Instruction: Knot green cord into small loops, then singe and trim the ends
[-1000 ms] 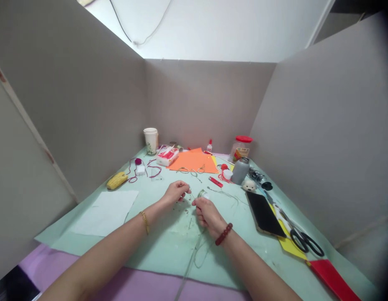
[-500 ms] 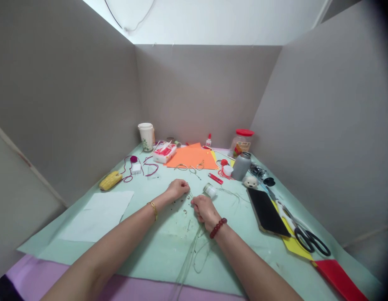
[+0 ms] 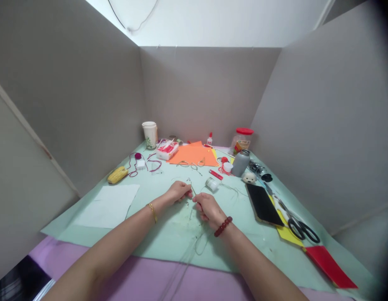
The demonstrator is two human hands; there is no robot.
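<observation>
Thin green cords (image 3: 189, 255) trail from beneath my right hand (image 3: 209, 206) over the near table edge. That hand is closed in a pinch on the cord, with a red bead bracelet (image 3: 223, 226) at its wrist. My left hand (image 3: 179, 191), wearing a gold bracelet (image 3: 152, 212), pinches the same cord's short upper stretch just left of it. The fingertips are close together but apart. Small dark bits lie on the green sheet (image 3: 168, 234) around the hands. A white spool-like jar (image 3: 211, 184) lies on its side beyond my right hand.
On the right are a black phone (image 3: 264, 204), scissors (image 3: 302, 228), a grey bottle (image 3: 240, 163) and a red-lidded jar (image 3: 242, 140). At left lie white paper (image 3: 109, 207) and a yellow corn cob (image 3: 117, 174). Orange paper (image 3: 195, 154), a tissue pack (image 3: 167, 149) and a cup (image 3: 150, 135) sit behind.
My hands have drawn closer together, the left shifting right and slightly down. The camera view has shifted a little, and the trailing cords have swung left at their lower ends.
</observation>
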